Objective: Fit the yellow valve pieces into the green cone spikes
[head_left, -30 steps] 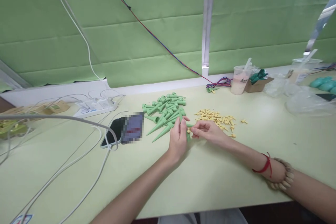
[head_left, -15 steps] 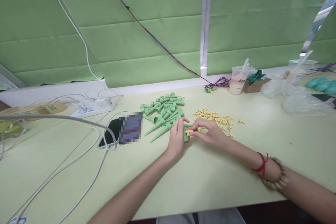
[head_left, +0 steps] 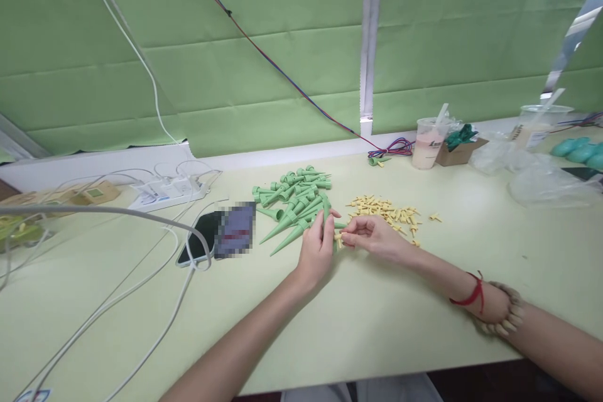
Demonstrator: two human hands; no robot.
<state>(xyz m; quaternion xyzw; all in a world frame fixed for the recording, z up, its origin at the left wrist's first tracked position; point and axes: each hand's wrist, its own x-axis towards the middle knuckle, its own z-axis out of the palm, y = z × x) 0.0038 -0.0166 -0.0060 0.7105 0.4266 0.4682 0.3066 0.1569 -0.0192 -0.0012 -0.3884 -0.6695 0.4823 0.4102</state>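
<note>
My left hand (head_left: 316, 251) is wrapped round a green plastic watering spike (head_left: 326, 206), its narrow end pointing away from me. Between the thumb and fingers of my right hand (head_left: 374, 239) is a small yellow plastic valve (head_left: 338, 239), held against the side of the spike; my fingers hide the exact contact. Just beyond my left hand lies a pile of green spikes (head_left: 292, 201), some with caps. A heap of small yellow valves (head_left: 377, 208) is spread behind my right hand.
To the left are a phone (head_left: 200, 239), a blurred-out flat item (head_left: 234, 230), loose white cables and a power strip (head_left: 169, 191). A drink cup (head_left: 428, 144), a small cardboard box (head_left: 459, 152) and clear plastic bags (head_left: 546, 176) stand at the back right.
My left hand has turned slightly, tilting the spike so its wide end is now mostly hidden. My right hand has shifted a little, keeping the yellow valve against it.
</note>
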